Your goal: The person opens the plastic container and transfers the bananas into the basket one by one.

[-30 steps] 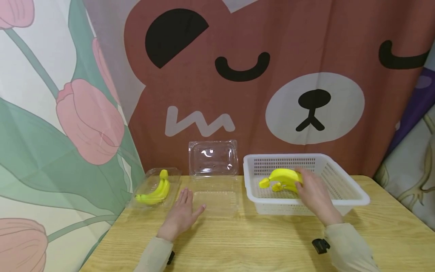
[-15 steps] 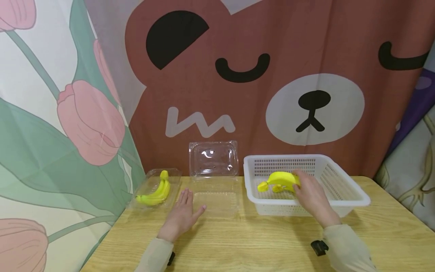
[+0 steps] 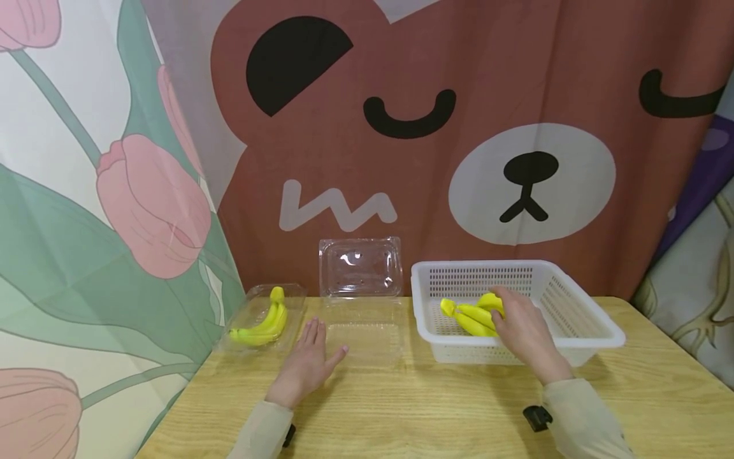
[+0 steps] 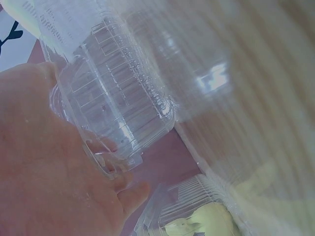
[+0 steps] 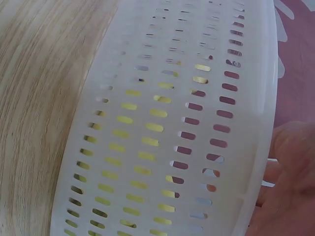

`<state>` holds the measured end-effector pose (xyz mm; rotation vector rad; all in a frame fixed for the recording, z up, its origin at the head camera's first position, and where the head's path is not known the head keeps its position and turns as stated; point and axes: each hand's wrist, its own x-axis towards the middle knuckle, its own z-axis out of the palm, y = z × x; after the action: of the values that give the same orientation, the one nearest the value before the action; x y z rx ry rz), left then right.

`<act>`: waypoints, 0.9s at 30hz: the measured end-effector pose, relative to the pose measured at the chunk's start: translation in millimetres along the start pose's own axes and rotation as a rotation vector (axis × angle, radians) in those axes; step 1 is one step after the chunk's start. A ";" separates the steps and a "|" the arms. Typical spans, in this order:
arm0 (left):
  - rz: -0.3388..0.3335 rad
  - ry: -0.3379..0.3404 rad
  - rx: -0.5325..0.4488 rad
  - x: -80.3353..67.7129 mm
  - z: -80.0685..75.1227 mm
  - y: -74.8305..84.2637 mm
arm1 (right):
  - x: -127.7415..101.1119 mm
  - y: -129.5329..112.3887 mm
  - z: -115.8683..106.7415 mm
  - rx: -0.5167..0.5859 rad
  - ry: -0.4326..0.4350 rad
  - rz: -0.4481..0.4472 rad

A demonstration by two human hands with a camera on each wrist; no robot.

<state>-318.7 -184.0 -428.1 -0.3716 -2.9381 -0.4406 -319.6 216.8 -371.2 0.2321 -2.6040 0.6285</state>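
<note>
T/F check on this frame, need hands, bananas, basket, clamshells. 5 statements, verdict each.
1. The right hand grips a banana bunch inside the white basket. True.
2. The left hand holds a banana. False: it rests flat on the table, fingers straight, beside the open clear clamshell.
3. A second banana bunch lies in a clear tray at the table's left edge. True.
4. The open clamshell in the middle already holds fruit. False: nothing shows in it.
5. The basket stands left of both clear containers. False: it stands to their right.
</note>
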 end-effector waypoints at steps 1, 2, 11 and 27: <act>0.000 -0.001 0.000 0.0 -0.2 0.0 | 0.0 -0.1 -0.2 -0.002 0.001 0.000; 0.000 -0.002 0.000 -0.1 -0.4 0.1 | -0.1 -0.1 -0.4 -0.004 0.000 0.000; 0.006 0.007 0.001 -0.4 -0.1 -0.2 | -1.0 -1.2 -3.3 0.004 -0.017 -0.001; -0.006 -0.020 -0.001 -0.3 -2.0 1.1 | -0.4 -2.7 -2.2 0.023 -0.039 0.006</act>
<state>-317.9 -183.7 -426.0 -0.3696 -2.9596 -0.4422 -317.7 215.5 -368.6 0.2460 -2.6370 0.6621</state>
